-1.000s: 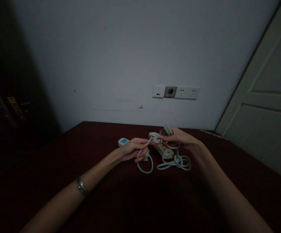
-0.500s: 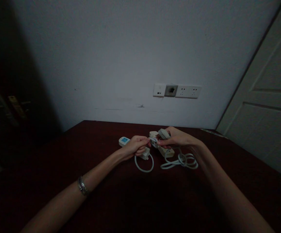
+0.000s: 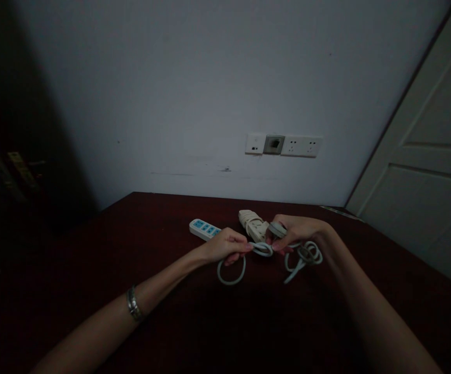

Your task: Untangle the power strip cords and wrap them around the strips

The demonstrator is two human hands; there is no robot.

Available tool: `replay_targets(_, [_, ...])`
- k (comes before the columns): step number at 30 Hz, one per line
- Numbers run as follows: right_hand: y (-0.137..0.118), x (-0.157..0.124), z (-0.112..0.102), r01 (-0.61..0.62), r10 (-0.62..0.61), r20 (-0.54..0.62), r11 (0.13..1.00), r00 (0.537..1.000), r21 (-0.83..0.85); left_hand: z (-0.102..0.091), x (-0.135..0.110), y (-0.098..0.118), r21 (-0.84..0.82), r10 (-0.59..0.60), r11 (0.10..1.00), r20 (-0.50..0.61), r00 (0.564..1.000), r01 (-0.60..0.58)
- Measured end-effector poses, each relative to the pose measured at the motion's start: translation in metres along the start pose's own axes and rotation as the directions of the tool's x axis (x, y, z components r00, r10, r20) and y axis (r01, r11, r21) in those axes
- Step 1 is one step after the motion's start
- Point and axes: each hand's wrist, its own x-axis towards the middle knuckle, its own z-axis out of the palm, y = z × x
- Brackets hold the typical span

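Seemingly to hold its loop point(image 3: 263, 254) exposed, the left hand point(image 3: 225, 246) and right hand point(image 3: 295, 228) pinched the white power cord point(image 3: 259, 244) between fingertips point(image 3: 249, 247) toward the far edge of the table point(image 3: 163, 223).

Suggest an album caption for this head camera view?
Left hand and right hand hold a looped white cord near a blue-topped power strip on a dark red table.

- Spreads wide as a dark reddish tabletop point(image 3: 163, 228)
- Bears a white-and-blue power strip point(image 3: 204, 228), slanting
- Supports a cord-wrapped cream power strip point(image 3: 252, 224), near the first, farther right
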Motion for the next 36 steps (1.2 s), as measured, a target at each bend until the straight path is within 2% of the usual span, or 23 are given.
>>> replay_targets(4, [0.012, 0.003, -0.004, -0.017, 0.016, 0.030, 0.999, 0.999, 0.036, 0.004, 0.002, -0.001, -0.014, -0.007, 1.000, 0.000, 1.000, 0.007])
replay_targets(8, [0.014, 0.003, -0.005, -0.030, 0.028, 0.042, 0.998, 0.999, 0.047, 0.004, 0.004, -0.005, -0.093, 0.035, 0.995, 0.016, 0.999, -0.033])
replay_targets(12, [0.008, 0.003, -0.003, 0.030, -0.030, 0.013, 0.999, 0.999, 0.011, 0.001, 0.006, -0.007, -0.194, 0.020, 0.981, 0.056, 0.998, -0.009])
replay_targets(16, [0.002, 0.007, 0.002, 0.090, -0.091, -0.031, 0.996, 0.995, -0.024, -0.006, 0.005, -0.009, -0.228, 0.005, 0.974, 0.081, 0.997, 0.014])
replay_targets(19, [-0.002, 0.012, 0.007, 0.115, -0.117, -0.057, 0.993, 0.992, -0.035, -0.012, 0.005, -0.007, -0.131, -0.011, 0.991, 0.063, 0.998, 0.019])
replay_targets(22, [-0.006, 0.017, 0.012, 0.120, -0.125, -0.061, 0.990, 0.990, -0.068, -0.018, 0.005, -0.004, 0.067, -0.006, 0.998, -0.006, 1.000, 0.006])
replay_targets(27, [-0.006, 0.019, 0.013, 0.131, -0.141, -0.114, 0.987, 0.983, -0.094, -0.016, 0.007, -0.001, 0.390, 0.193, 0.914, -0.169, 0.967, -0.114])
replay_targets(31, [-0.002, 0.019, 0.009, 0.148, -0.161, -0.246, 0.987, 0.956, -0.068, -0.011, 0.005, -0.005, 0.347, 0.232, 0.925, -0.193, 0.954, -0.154])
replay_targets(36, [0.000, 0.021, 0.005, 0.116, -0.156, -0.353, 0.984, 0.922, -0.133, -0.007, 0.004, -0.010, 0.311, 0.238, 0.936, -0.202, 0.950, -0.168])
